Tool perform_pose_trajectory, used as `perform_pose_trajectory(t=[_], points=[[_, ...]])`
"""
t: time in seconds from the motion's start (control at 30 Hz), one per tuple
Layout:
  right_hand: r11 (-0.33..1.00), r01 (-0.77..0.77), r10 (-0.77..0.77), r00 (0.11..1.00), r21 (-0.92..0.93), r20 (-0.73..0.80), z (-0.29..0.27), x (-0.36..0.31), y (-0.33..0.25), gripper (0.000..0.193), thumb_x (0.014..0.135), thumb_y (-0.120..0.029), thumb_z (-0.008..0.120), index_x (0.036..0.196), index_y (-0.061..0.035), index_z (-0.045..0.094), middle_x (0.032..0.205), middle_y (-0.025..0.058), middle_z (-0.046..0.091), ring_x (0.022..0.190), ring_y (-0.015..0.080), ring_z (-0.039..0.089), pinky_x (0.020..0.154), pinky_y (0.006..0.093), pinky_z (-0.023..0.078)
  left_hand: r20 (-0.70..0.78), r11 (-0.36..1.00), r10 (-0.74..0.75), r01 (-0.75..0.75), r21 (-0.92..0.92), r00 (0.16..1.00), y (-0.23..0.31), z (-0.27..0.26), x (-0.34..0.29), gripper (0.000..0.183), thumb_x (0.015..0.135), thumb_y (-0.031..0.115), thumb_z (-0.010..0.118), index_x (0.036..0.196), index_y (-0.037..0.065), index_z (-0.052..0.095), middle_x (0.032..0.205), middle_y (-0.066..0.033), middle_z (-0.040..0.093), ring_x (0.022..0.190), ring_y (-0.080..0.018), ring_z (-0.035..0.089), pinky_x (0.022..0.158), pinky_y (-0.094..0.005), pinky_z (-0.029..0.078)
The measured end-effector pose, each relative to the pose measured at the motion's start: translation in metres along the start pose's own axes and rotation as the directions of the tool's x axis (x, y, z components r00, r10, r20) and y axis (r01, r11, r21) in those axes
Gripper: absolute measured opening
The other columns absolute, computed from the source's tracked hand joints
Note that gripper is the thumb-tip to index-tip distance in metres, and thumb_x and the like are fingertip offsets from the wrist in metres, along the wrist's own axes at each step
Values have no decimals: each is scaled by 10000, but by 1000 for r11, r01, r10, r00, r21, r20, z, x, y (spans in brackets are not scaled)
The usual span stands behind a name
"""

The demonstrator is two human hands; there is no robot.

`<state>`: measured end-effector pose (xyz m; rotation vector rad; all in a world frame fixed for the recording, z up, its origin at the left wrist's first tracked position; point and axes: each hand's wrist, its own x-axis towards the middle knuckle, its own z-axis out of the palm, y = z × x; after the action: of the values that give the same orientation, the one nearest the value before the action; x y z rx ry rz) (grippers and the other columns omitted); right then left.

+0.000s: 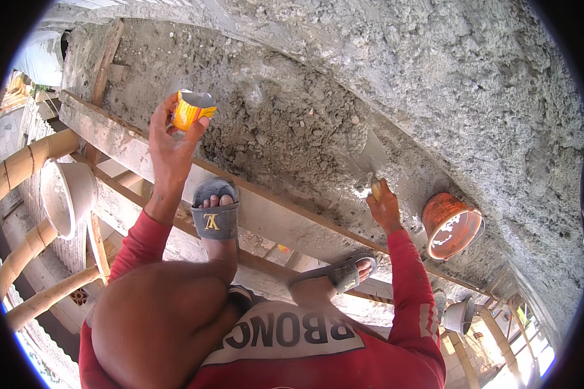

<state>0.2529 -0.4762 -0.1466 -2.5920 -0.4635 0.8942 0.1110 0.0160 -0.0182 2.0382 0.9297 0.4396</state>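
Raised at the left, my left hand (172, 139) is closed around a small yellow-orange cup (189, 115). Its open top shows a grey inside, but I cannot tell what it contains. My right hand (386, 209) grips the handle of a trowel (372, 155), whose grey blade lies against the mortar and points away from me. Crumbly grey mortar (279, 129) is heaped between the two hands, on the far side of a wooden board. Just right of my right hand, an orange bucket (449, 227) lies tilted, its inside smeared with pale residue.
A rough plastered wall (474, 84) rises along the far right. The long wooden board (272, 211) runs by my sandalled feet. Bamboo poles (36, 162) and a pale bucket (78, 194) are at left, with gaps below. Another pale bucket (459, 316) hangs lower right.
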Motion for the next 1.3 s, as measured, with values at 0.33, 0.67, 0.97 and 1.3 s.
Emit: perform_pose_trajectory(t=[0.33,0.67,0.97,1.3], points=[[957,201,-231,963,-207,-135,-54,19,-186,432,929,-128,706,1281,-45,471,954,244,719,764,401,754,626,519,600,-23,998,59,-59,8,998,18,6,4,655,861,196,887,1438,49,614,1273,-98,637,1118,-199,644,931,-352,536],[817,290,-295,953,-499,70,-37,59,-218,344,952,-41,684,1217,-12,466,978,228,706,790,373,785,615,468,643,-89,989,-8,-5,-150,996,12,1,8,649,870,204,887,1425,21,607,1285,-103,642,1140,-194,648,973,-347,539],[844,163,-174,984,-512,26,-46,74,-216,389,923,18,702,1187,-55,426,1072,214,707,910,429,778,701,494,661,-104,995,29,-38,-91,994,15,-1,7,632,875,201,876,1417,16,608,1260,-95,659,1109,-177,651,949,-340,546],[796,191,-207,978,-574,39,-47,88,-209,374,936,25,671,1218,-47,435,1075,235,710,924,438,778,725,528,644,15,956,-147,146,-256,989,16,5,11,653,859,174,880,1426,8,602,1273,-104,640,1117,-187,653,943,-337,544]])
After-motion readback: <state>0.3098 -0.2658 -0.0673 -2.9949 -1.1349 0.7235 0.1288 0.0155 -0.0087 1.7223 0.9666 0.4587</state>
